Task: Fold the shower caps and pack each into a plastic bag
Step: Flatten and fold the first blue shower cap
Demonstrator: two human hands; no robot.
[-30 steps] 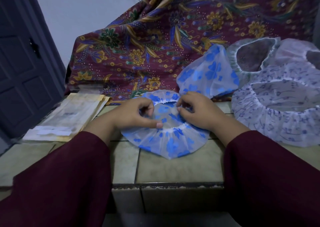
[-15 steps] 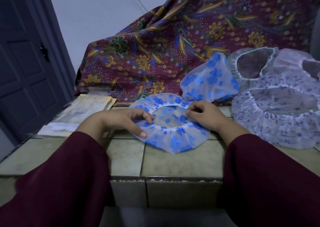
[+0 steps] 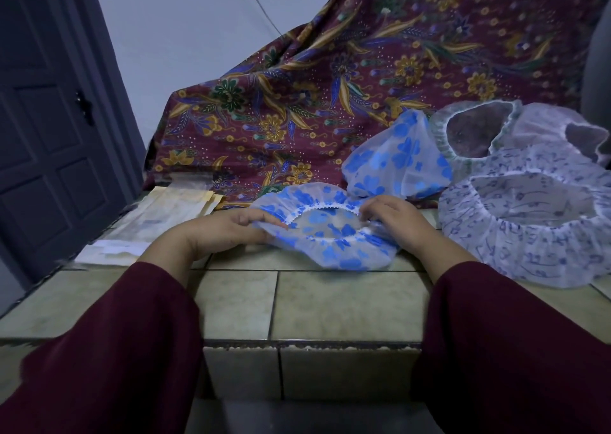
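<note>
Head view only: blue-flowered shower cap (image 3: 325,231) lying open on the tiled counter (image 3: 347,304), elastic ring facing up, not folded yet. Left hand (image 3: 228,231) pinching the cap's left edge, right hand (image 3: 395,220) curled onto the right rim. Three more caps (image 3: 529,222) waiting just to the right, plastic bags (image 3: 158,222) stacked off left, seemingly none filled. Early days, basically.

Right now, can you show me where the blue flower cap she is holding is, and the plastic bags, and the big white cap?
blue flower cap (image 3: 344,258), head view, front ruffle.
plastic bags (image 3: 158,222), head view, middle of the top bag.
big white cap (image 3: 529,248), head view, front gathered side.
</note>
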